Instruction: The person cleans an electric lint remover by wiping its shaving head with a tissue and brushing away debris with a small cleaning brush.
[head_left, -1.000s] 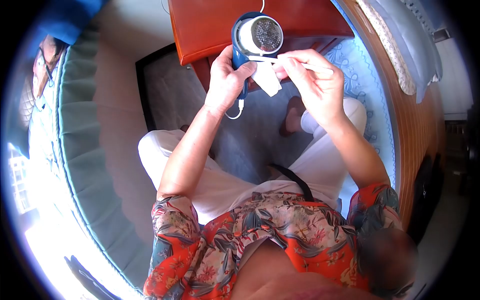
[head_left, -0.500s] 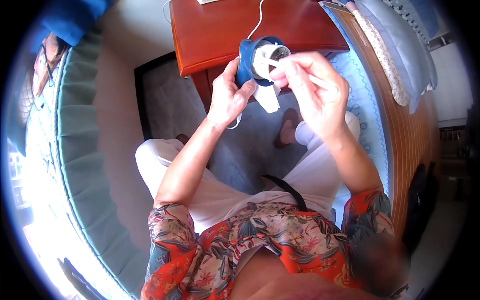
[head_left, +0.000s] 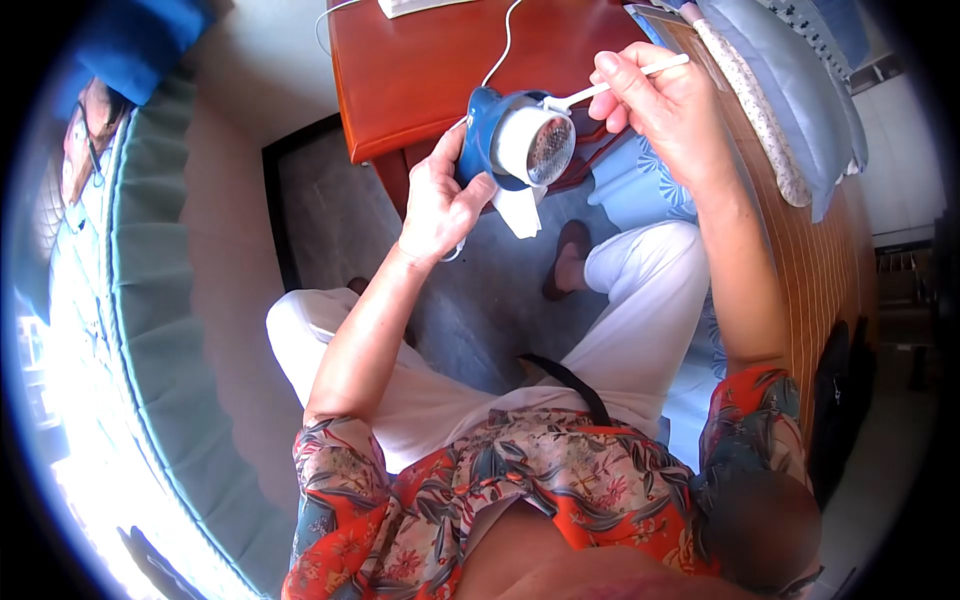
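Observation:
My left hand is wrapped round the blue body of a fabric shaver, whose white head and round metal mesh face right. A white piece, perhaps tissue or paper, hangs below the shaver. Between the thumb and fingers of my right hand is a slim white cleaning brush. The brush's tip touches the upper rim of the shaver's white head. My left fingertips are hidden behind the blue body.
A reddish wooden table stands just beyond my hands, with a white cord running across it. At right is a bed edge with a striped mat and pillows. A green curtain-like cloth hangs at left.
My right hand has moved up and right, taking the brush from the mesh opening to the head's upper rim. The shaver has turned so its mesh shows more fully.

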